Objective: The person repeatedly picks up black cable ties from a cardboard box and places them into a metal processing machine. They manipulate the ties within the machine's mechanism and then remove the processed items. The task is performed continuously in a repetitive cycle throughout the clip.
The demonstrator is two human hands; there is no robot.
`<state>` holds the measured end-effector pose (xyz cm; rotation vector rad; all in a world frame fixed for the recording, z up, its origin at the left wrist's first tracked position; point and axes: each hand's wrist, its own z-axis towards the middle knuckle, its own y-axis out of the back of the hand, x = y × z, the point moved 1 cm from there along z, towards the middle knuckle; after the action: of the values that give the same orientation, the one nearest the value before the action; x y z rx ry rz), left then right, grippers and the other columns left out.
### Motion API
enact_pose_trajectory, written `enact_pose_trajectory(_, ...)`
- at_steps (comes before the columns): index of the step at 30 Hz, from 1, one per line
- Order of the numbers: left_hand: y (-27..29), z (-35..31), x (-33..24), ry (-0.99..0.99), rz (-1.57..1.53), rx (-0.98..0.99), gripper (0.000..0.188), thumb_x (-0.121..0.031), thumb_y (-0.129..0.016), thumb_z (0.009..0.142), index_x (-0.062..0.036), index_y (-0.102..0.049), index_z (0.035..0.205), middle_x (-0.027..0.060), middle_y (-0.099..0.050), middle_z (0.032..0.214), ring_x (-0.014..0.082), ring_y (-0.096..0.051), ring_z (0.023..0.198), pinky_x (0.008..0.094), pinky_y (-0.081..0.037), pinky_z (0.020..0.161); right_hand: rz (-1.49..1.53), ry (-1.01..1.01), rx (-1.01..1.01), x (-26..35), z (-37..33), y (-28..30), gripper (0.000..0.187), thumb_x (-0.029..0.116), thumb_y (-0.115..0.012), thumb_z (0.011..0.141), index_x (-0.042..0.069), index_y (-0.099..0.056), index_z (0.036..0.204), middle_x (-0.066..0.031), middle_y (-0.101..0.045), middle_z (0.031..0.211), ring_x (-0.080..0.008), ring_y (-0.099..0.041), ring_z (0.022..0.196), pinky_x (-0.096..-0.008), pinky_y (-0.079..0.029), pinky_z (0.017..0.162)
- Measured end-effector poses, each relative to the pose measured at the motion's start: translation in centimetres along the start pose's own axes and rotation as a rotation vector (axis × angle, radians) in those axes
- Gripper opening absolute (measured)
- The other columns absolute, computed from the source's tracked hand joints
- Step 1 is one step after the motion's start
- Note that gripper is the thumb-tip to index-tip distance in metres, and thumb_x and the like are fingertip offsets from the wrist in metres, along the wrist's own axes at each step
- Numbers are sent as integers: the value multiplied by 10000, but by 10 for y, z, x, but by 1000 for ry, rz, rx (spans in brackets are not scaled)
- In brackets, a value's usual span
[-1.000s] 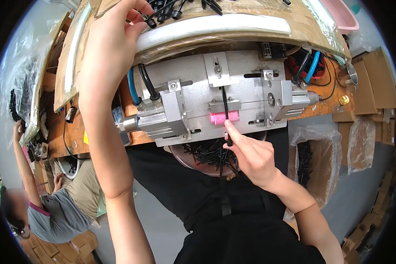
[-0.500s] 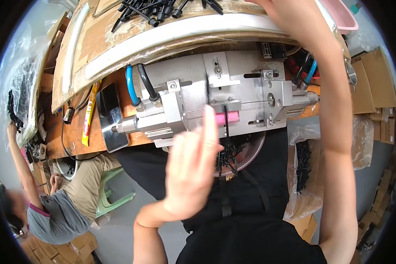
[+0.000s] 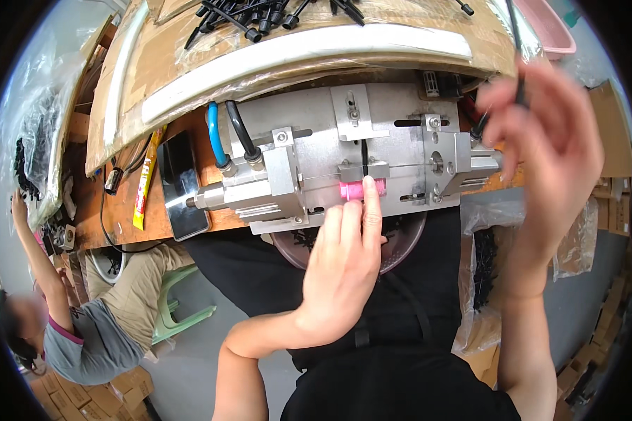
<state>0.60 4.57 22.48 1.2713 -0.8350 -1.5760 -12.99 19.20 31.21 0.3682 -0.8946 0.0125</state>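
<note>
My left hand (image 3: 344, 270) reaches over the front of a metal fixture (image 3: 330, 126). Its index finger is stretched out, with the tip on the near end of a thin black rod (image 3: 364, 156); the other fingers bend loosely. That rod lies in the small centre block, pointing away from me. Just beside the fingertip sits a bright pink cylindrical piece (image 3: 351, 190). My right hand (image 3: 548, 133), smeared by motion, is raised at the right with its fingers closed around another thin black rod (image 3: 515, 31), which sticks up beyond them.
Black rods with flared ends (image 3: 253, 21) are heaped on a cardboard-covered shelf behind the fixture. A bowl (image 3: 400, 249) holding black pieces is below its front edge. A phone (image 3: 182, 186) and a yellow packet (image 3: 144, 186) lie left. Another person (image 3: 95, 344) sits at far left.
My left hand has moved right, its fingertip now on the rod, which sits farther back in the block. My right hand has come back from the shelf with a black rod.
</note>
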Motion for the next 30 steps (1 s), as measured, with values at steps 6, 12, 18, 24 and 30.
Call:
enact_pose_trajectory(6,62,100,40,-199,78,-459,354,-29,-651,860,-80,-630,1209,116,-584,983,257,-558,933,366,-461,823,-267,128,233,-22,-114,-39,633,-123,-726,698,-74,-551,1304,-181,-701,1015,-217,-702,747,-315,-546,605)
enact_pose_trajectory(12,99,152,55,-184,13,-190,123,-108,-586,919,7,-622,946,165,-599,915,304,-586,918,375,-464,856,-269,155,261,-34,-123,-69,618,-102,-701,719,-64,-549,1316,-152,-697,913,-212,-680,685,-315,-533,597)
enact_pose_trajectory(18,108,136,70,-260,-67,-227,175,-34,-639,875,-36,-672,1047,38,-576,845,127,-537,788,265,-461,760,-337,105,341,-31,-120,-67,627,-23,-699,764,-25,-520,1365,-109,-697,869,-182,-662,663,-299,-516,555)
enact_pose_trajectory(24,74,38,24,-101,-20,-335,620,65,-696,712,11,-565,1315,66,-574,908,196,-531,792,311,-460,759,-662,217,100,-15,-26,-16,262,66,-716,842,-3,-649,1086,-80,-698,864,-163,-639,639,-264,-510,593)
enact_pose_trajectory(30,3,-9,-1,-125,84,-96,693,51,-588,721,97,-429,1394,91,-479,912,216,-498,806,308,-467,757,-987,-40,185,-46,121,23,194,161,-644,896,1,-676,1000,-108,-671,836,-174,-606,728,-322,-487,683)
